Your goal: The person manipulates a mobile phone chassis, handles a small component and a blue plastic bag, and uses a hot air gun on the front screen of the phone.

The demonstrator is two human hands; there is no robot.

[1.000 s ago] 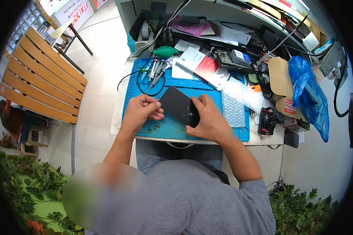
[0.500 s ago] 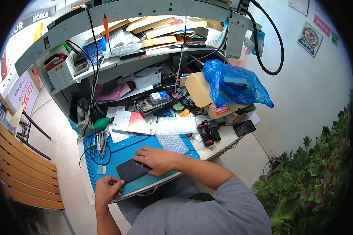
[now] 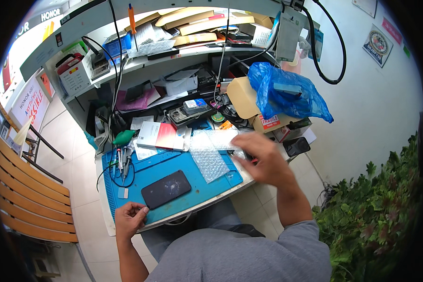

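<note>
A black smartphone [image 3: 166, 189] lies face up on a blue work mat [image 3: 207, 188], its glass cracked near the middle. My left hand [image 3: 129, 219] rests curled at the mat's front left edge, just below the phone and apart from it. My right hand [image 3: 263, 160] is blurred, stretched over the right end of the desk beside a sheet of bubble wrap [image 3: 209, 157]. Its fingers are spread; whether it touches something under it is hidden.
Tweezers and small tools [image 3: 121, 160] lie at the mat's left. A blue plastic bag [image 3: 286, 96] sits on cardboard boxes [image 3: 249, 101] at the right. Papers, cables and devices crowd the back shelves. A wooden bench [image 3: 26, 188] stands left, green plants [image 3: 376, 211] right.
My right hand left the phone and swung right over the desk's right end. The phone now lies alone on the mat. My left hand stays at the front left edge. The view shifted.
</note>
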